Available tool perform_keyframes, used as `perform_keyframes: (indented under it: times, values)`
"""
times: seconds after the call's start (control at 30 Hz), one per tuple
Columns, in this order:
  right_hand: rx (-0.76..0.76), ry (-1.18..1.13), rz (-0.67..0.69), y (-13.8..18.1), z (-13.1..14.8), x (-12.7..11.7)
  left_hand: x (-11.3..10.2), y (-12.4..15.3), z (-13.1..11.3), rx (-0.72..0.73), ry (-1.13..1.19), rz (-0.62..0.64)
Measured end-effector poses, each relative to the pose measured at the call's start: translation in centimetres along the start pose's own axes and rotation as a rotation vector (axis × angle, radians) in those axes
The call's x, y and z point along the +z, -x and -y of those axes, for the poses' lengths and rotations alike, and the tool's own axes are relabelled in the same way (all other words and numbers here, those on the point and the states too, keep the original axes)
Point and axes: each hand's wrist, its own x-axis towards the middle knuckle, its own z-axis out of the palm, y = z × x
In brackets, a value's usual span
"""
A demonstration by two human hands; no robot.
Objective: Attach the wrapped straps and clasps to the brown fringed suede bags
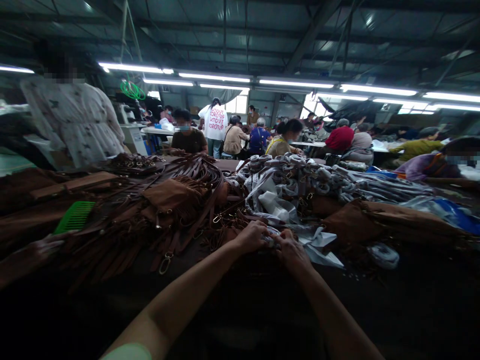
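My left hand (252, 237) and my right hand (290, 249) are stretched forward on the dark table (240, 300), side by side and almost touching. Both have their fingers curled down into a heap of grey plastic wrapping (273, 205) and brown straps with metal clasps (225, 220). What the fingers pinch is too small and dark to name. A brown fringed bag (170, 197) lies just left of my hands, on a spread of brown leather straps (195, 175).
Another person's hand (45, 245) at the left holds a green comb (75, 216). Wrapped grey strap rolls (300, 167) pile behind the plastic. A brown bag (360, 220) lies at right. A person in a white dress (75, 120) stands left; many seated workers fill the back.
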Motion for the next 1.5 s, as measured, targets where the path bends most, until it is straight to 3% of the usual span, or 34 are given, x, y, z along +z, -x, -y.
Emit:
perform_keyframes:
  times: [0.1, 0.17, 0.27, 0.37, 0.53, 0.67, 0.73, 0.87, 0.97, 1.07, 1.17, 1.27, 1.37, 1.5]
  values:
    - [0.013, -0.033, 0.064, -0.8, -0.6, -0.3, -1.2, 2.0, -1.8, -0.063, -0.077, -0.125]
    - [0.028, -0.140, 0.024, -1.1, -1.4, -0.4, -1.8, 4.0, -2.8, -0.140, -0.192, -0.139]
    - [0.003, -0.334, -0.197, -0.5, -2.3, -0.5, -2.1, 6.3, -3.3, -0.226, -0.338, -0.012]
    - [-0.177, -0.381, -0.363, 1.6, -2.1, -0.5, -2.1, 6.2, -2.8, -0.286, -0.368, 0.040]
    - [-0.527, -0.292, -0.154, 5.1, 0.0, -0.1, -3.5, 3.3, -2.3, -0.264, -0.270, 0.018]
    - [-0.682, -0.041, -0.044, 5.3, -0.4, 1.0, -4.6, 2.7, -3.8, -0.106, -0.255, -0.061]
    - [-0.609, 0.059, -0.095, 4.7, -1.1, 1.8, -4.7, 3.0, -4.8, -0.013, -0.302, -0.078]
    - [-0.304, 0.136, -0.223, 3.3, -1.6, 3.5, -4.5, 3.5, -6.3, 0.085, -0.414, -0.007]
    - [-0.282, 0.159, -0.201, 3.2, -1.1, 4.2, -4.9, 4.0, -6.0, 0.093, -0.372, 0.133]
    - [-0.307, 0.198, -0.226, 4.6, -0.3, 3.9, -6.5, 6.0, -4.6, -0.007, -0.173, 0.252]
    - [-0.231, 0.234, -0.306, 7.0, 1.6, 3.5, -8.1, 9.6, -2.8, -0.238, -0.028, 0.166]
    - [-0.218, 0.086, -0.212, 8.6, 5.3, 4.0, -8.4, 13.2, -1.7, -0.410, -0.038, 0.135]
    - [-0.143, -0.047, -0.021, 8.6, 9.6, 5.5, -7.4, 15.2, -1.4, -0.409, -0.094, 0.214]
    - [-0.026, -0.076, 0.028, 7.5, 12.6, 6.7, -6.0, 15.7, -1.7, -0.400, -0.239, 0.214]
